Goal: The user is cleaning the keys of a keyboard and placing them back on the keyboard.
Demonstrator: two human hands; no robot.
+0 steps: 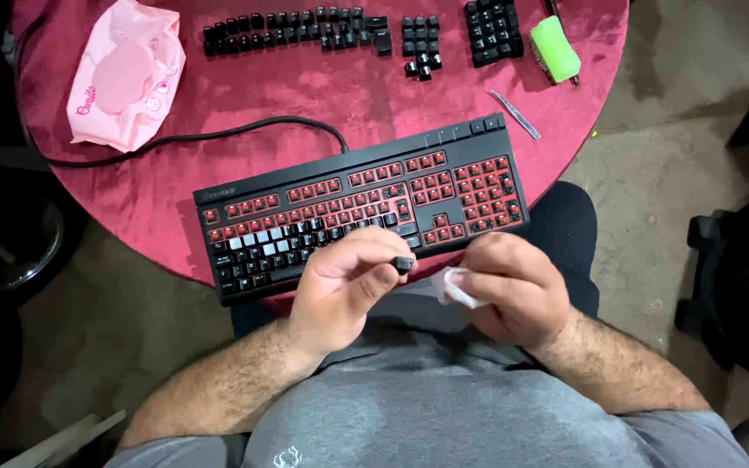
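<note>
A black keyboard [366, 204] with red switch plate lies on the round red table [322, 95], near its front edge; many of its keys are off. My left hand [344, 282] pinches a small black keycap [403, 263] between thumb and fingers. My right hand [513, 290] is closed on a crumpled white wipe [457, 288], held close to the keycap, just in front of the keyboard and over my lap.
Rows of loose black keycaps [305, 30] lie at the table's far side, with further groups [494, 30] to the right. A pink wipes pack [123, 74] sits far left, a green brush [555, 48] far right, metal tweezers [515, 113] beside the keyboard. The keyboard's black cable [218, 134] curves left.
</note>
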